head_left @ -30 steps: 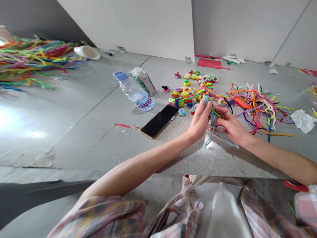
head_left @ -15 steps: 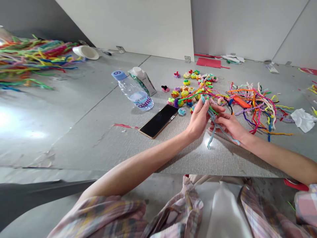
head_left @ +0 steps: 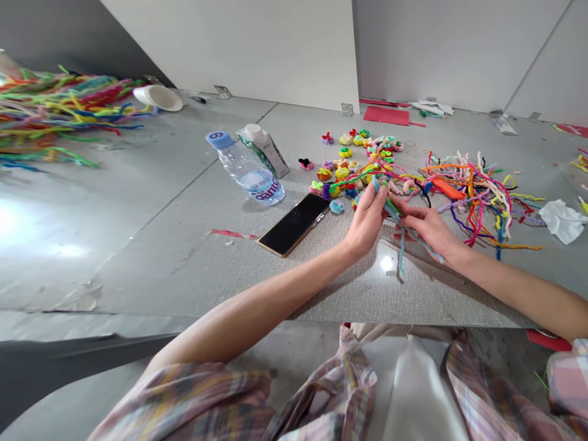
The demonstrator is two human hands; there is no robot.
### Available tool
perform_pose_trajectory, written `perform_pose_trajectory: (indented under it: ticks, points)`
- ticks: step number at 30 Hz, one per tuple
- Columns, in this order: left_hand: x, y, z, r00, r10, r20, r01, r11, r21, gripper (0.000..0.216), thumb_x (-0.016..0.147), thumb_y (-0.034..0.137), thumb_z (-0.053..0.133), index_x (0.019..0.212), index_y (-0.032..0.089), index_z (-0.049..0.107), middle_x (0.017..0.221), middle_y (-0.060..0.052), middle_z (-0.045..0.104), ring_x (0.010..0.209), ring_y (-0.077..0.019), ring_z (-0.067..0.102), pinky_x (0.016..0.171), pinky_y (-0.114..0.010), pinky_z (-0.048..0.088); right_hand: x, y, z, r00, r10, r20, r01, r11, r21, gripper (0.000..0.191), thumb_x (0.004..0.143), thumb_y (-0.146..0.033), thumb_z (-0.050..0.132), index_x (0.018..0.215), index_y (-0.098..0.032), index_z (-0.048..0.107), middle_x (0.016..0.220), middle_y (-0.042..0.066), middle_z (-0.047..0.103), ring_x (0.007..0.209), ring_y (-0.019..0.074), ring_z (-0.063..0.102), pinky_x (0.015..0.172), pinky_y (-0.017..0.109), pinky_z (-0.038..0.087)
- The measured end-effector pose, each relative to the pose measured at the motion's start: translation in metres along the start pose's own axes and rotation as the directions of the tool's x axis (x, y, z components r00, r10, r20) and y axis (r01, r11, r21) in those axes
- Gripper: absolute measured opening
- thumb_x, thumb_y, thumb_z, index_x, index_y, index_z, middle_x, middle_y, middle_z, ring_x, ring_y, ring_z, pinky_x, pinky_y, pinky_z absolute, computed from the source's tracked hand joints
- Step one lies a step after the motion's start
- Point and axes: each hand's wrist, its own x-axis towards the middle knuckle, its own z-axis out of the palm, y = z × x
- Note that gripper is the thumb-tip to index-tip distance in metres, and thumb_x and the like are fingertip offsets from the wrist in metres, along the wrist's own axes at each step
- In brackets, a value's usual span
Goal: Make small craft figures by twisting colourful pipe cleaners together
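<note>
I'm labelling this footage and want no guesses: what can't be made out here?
All in the head view:
Light-blue strands: held parts hidden by the left hand and right hand.
Strand pile: blurred and cut off by the left edge.
Carton: part hidden by the bottle.

On my feed, the left hand (head_left: pixel 367 220) and right hand (head_left: pixel 428 225) cover parts of the fuzzy light-blue strands (head_left: pixel 393 213), so I can't make out how they cross inside the grip. The clear plastic bottle with a blue cap (head_left: pixel 245 164) hides part of the white-and-green drink carton (head_left: pixel 272 150), whose print is too small for me to read. My left edge cuts off the blurred heap of multicoloured fuzzy strands (head_left: pixel 68 113).
</note>
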Motion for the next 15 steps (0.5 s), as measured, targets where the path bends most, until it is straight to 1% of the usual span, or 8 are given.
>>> perform_pose_trajectory:
  ticks: [2, 3, 5, 7, 9, 12, 15]
  points:
    - [-0.001, 0.005, 0.002, 0.997, -0.052, 0.056, 0.057, 0.994, -0.09, 0.026, 0.112, 0.044, 0.057, 0.095, 0.025, 0.057, 0.083, -0.003, 0.069, 0.086, -0.0212, 0.073, 0.075, -0.033, 0.062, 0.002, 0.002, 0.0, 1.0, 0.012, 0.014, -0.011, 1.0, -0.015, 0.017, 0.065, -0.029, 0.086, 0.074, -0.023, 0.073, 0.076, 0.0, 0.07, 0.076, 0.0168, 0.067, 0.078, 0.036, 0.065]
    - [-0.002, 0.008, 0.003, 0.996, -0.067, 0.065, 0.074, 0.989, -0.127, 0.025, 0.113, 0.041, 0.056, 0.094, 0.025, 0.056, 0.08, -0.002, 0.067, 0.082, -0.02, 0.072, 0.073, -0.032, 0.061, 0.002, 0.002, 0.0, 0.999, 0.018, 0.026, -0.017, 1.0, -0.02, 0.018, 0.064, -0.029, 0.086, 0.074, -0.022, 0.073, 0.075, 0.0, 0.07, 0.074, 0.0168, 0.068, 0.077, 0.036, 0.065]
    - [-0.002, 0.013, 0.004, 0.995, -0.083, 0.046, 0.09, 0.982, -0.168, 0.024, 0.114, 0.035, 0.053, 0.093, 0.024, 0.054, 0.073, 0.001, 0.06, 0.072, -0.0162, 0.067, 0.069, -0.029, 0.058, 0.002, 0.001, 0.0, 0.998, 0.03, 0.059, -0.028, 0.999, -0.037, 0.018, 0.063, -0.028, 0.085, 0.076, -0.021, 0.073, 0.073, 0.0, 0.072, 0.07, 0.0165, 0.069, 0.072, 0.033, 0.063]
    - [-0.002, 0.016, 0.005, 0.994, -0.1, 0.033, 0.105, 0.973, -0.205, 0.024, 0.116, 0.028, 0.049, 0.092, 0.024, 0.053, 0.067, 0.004, 0.053, 0.062, -0.0122, 0.058, 0.064, -0.025, 0.054, 0.001, -0.001, 0.0, 0.995, 0.04, 0.088, -0.035, 0.998, -0.055, 0.018, 0.063, -0.026, 0.083, 0.077, -0.021, 0.073, 0.072, 0.001, 0.074, 0.066, 0.0159, 0.069, 0.066, 0.029, 0.059]
    - [-0.001, 0.018, 0.006, 0.994, -0.108, 0.028, 0.111, 0.962, -0.251, 0.026, 0.116, 0.022, 0.044, 0.092, 0.023, 0.053, 0.066, 0.005, 0.049, 0.057, -0.0097, 0.05, 0.061, -0.022, 0.05, 0.001, -0.003, -0.001, 0.992, 0.047, 0.114, -0.039, 0.997, -0.072, 0.017, 0.063, -0.026, 0.082, 0.078, -0.02, 0.074, 0.071, 0.002, 0.076, 0.064, 0.0156, 0.069, 0.062, 0.027, 0.055]
    - [-0.001, 0.021, 0.008, 0.992, -0.128, -0.004, 0.121, 0.945, -0.305, 0.026, 0.116, 0.019, 0.048, 0.09, 0.021, 0.053, 0.068, 0.006, 0.047, 0.057, -0.0077, 0.046, 0.057, -0.019, 0.045, 0.001, -0.005, -0.002, 0.988, 0.074, 0.135, -0.065, 0.995, -0.076, 0.018, 0.065, -0.026, 0.081, 0.081, -0.021, 0.073, 0.071, 0.002, 0.078, 0.066, 0.0169, 0.072, 0.065, 0.027, 0.058]
    - [0.001, 0.022, 0.008, 0.986, -0.163, -0.037, 0.143, 0.936, -0.321, 0.027, 0.115, 0.019, 0.051, 0.088, 0.021, 0.053, 0.07, 0.006, 0.046, 0.056, -0.007, 0.044, 0.054, -0.018, 0.042, 0.001, -0.005, -0.004, 0.984, 0.108, 0.143, -0.096, 0.991, -0.09, 0.019, 0.071, -0.026, 0.083, 0.086, -0.022, 0.071, 0.072, 0.003, 0.079, 0.069, 0.0195, 0.076, 0.069, 0.03, 0.062]
